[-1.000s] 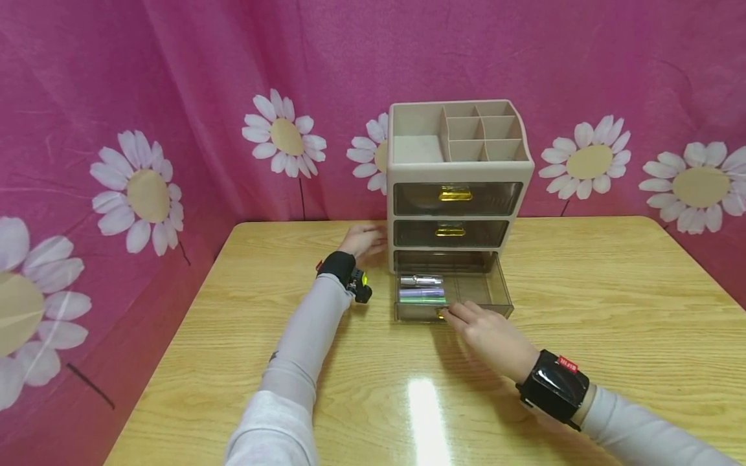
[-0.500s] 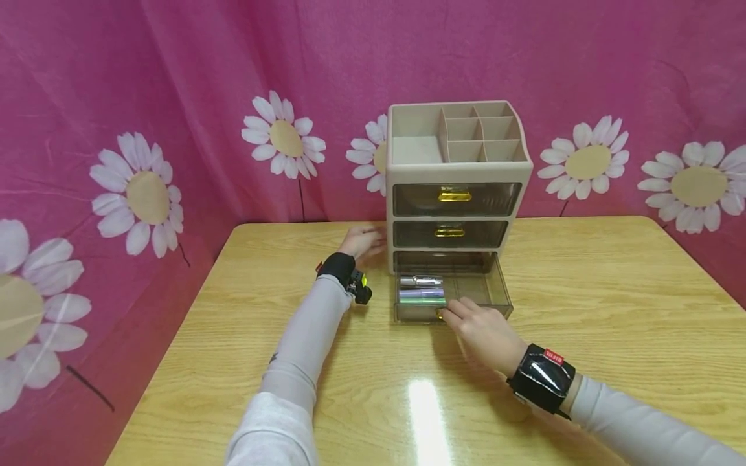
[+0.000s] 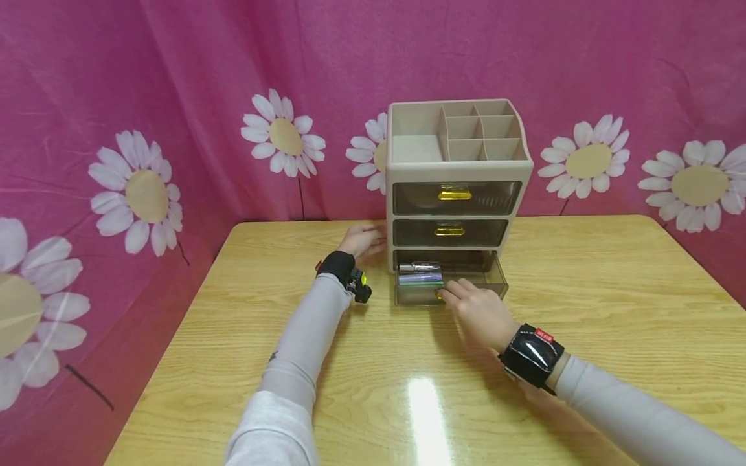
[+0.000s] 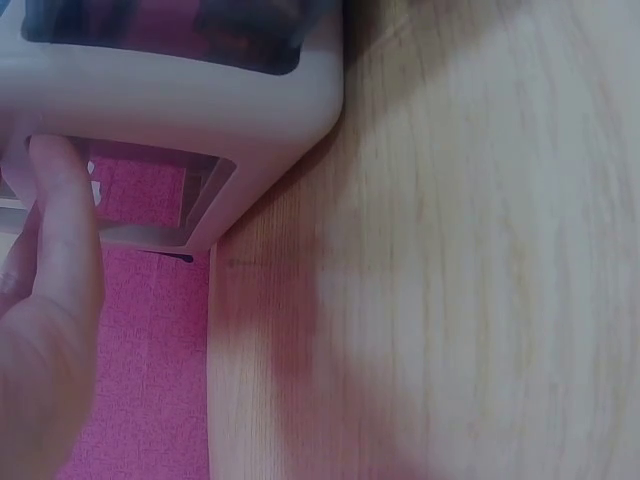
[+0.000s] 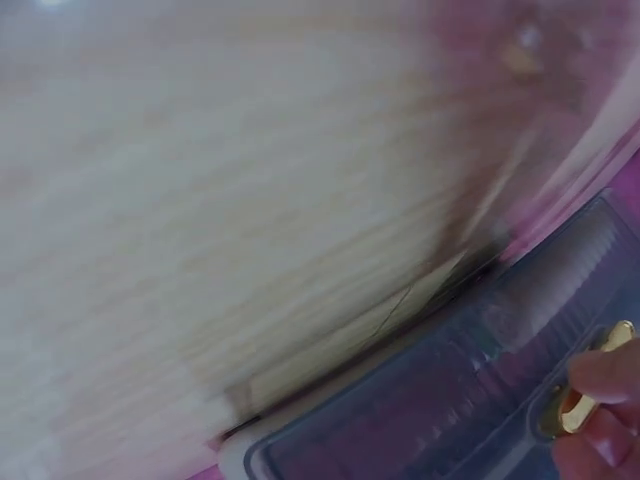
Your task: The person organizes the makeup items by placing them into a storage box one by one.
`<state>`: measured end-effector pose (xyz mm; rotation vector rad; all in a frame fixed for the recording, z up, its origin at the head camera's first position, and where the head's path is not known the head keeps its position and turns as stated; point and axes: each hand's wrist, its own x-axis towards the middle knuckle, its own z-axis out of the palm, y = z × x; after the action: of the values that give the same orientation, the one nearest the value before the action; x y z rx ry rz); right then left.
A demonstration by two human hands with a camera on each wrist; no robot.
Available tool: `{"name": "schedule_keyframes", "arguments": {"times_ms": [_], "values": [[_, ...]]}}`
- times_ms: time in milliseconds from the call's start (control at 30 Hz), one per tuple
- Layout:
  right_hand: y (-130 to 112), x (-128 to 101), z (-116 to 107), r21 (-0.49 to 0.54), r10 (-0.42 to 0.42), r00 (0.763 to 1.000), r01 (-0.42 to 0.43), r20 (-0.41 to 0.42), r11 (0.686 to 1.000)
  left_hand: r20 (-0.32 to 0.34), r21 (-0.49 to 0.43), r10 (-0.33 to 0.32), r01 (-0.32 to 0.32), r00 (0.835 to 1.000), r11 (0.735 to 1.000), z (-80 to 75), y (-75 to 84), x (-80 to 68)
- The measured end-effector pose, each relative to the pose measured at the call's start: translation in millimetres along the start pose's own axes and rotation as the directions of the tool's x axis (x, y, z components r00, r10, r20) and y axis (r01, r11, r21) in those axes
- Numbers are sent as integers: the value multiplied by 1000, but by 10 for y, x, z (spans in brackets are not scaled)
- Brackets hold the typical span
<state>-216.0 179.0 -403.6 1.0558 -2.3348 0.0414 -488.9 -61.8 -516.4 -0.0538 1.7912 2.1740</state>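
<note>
A beige drawer organizer [image 3: 460, 169] stands at the back of the wooden table [image 3: 600, 291]. It has three smoky clear drawers with gold handles. Its bottom drawer [image 3: 494, 277] is pulled out a short way and holds a silver tube [image 3: 418, 266] and a purple tube [image 3: 421, 278]. My right hand [image 3: 453, 295] is at the drawer's front, its fingers [image 5: 605, 372] pinching the gold handle [image 5: 575, 405]. My left hand [image 3: 362, 239] lies flat against the organizer's left side [image 4: 200, 100], thumb [image 4: 62, 220] on the frame.
The organizer's top tray [image 3: 416, 139] has one large compartment and several small ones, all bare. A pink curtain [image 3: 146, 97] with white daisies hangs close behind and to the left of the table. Black wrist bands [image 3: 531, 358] sit on both arms.
The bottom drawer has slid back toward the organizer, and my right hand has moved forward with it. My left hand has stayed in place.
</note>
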Motion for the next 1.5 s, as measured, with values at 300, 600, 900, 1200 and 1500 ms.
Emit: {"name": "schedule_keyframes", "arguments": {"times_ms": [300, 600, 900, 1200, 1500], "values": [[179, 182, 175, -7, 59, 998, -59, -12, 998, -9, 0, 22, -22, 1000, 1000, 81, 114, -245], [308, 297, 304, -32, 115, 993, -115, -12, 993, 28, -8, 34, -33, 999, 999, 94, 156, -315], [358, 338, 347, -28, 130, 991, -131, -20, 991, 5, -5, 30, -30, 1000, 1000, 118, 160, -353], [395, 350, 396, -26, 160, 987, -161, -25, 987, 6, -10, 26, -26, 1000, 1000, -24, -51, -2], [403, 376, 390, -22, 152, 988, -152, -29, 988, -60, 36, -15, 18, 998, 999, 521, 735, -1280]]}}
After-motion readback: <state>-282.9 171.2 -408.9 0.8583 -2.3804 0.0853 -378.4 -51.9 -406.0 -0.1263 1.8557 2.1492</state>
